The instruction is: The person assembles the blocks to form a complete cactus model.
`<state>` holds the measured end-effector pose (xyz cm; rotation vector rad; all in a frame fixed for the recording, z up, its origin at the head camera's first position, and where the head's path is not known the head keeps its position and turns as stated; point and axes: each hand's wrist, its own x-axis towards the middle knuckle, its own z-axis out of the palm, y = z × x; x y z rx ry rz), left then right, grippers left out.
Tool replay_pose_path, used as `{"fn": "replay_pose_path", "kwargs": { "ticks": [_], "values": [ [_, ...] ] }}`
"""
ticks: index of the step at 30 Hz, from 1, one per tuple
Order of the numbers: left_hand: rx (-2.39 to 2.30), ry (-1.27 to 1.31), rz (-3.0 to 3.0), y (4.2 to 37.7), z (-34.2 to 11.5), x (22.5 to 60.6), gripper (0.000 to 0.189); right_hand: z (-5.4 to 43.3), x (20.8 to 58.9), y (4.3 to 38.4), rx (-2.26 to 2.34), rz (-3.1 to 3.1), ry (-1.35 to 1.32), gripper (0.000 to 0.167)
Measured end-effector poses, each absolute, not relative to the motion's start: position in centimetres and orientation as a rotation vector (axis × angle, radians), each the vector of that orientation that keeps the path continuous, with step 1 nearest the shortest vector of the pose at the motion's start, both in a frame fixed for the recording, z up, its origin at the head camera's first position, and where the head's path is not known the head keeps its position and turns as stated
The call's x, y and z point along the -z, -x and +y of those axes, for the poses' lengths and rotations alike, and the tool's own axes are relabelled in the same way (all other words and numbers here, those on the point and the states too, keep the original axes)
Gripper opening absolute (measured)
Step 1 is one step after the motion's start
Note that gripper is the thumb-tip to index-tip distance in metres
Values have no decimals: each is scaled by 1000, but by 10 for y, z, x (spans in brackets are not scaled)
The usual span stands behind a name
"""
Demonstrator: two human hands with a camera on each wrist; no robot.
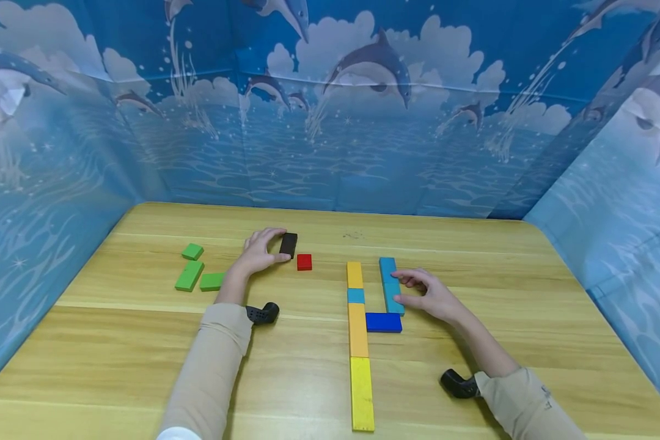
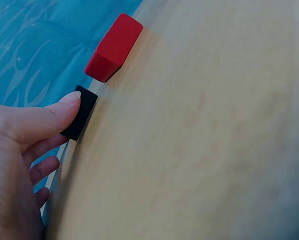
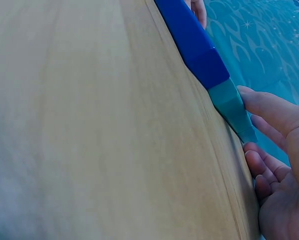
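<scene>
At the back of the table my left hand (image 1: 260,252) grips a black block (image 1: 288,245), thumb at its near end and index finger at its far end. The left wrist view shows the thumb (image 2: 64,112) pressed on the block. A red block (image 1: 304,262) lies just right of it. My right hand (image 1: 431,296) touches the right side of two light blue blocks (image 1: 387,272) laid end to end, its thumb and fingertips along that same side. A dark blue block (image 1: 384,322) lies crosswise at their near end.
Left of the dark blue block runs a column of orange, light blue and yellow blocks (image 1: 362,391). Several green blocks (image 1: 189,276) lie on the left. Blue dolphin-print cloth (image 1: 330,153) walls the wooden table (image 1: 286,379) at the back and sides.
</scene>
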<state>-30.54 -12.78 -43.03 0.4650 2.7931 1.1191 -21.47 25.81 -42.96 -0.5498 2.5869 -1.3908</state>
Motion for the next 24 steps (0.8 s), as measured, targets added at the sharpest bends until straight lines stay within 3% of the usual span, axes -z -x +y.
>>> {"fn": "replay_pose_path", "kwargs": {
  "ticks": [14, 24],
  "values": [
    [-1428, -328, 2843, 306, -116, 438, 66, 258, 427, 213, 1388, 2592, 552, 47],
    [-1630, -328, 2831, 309, -74, 431, 63, 260, 432, 215, 1411, 2580, 571, 46]
  ]
}}
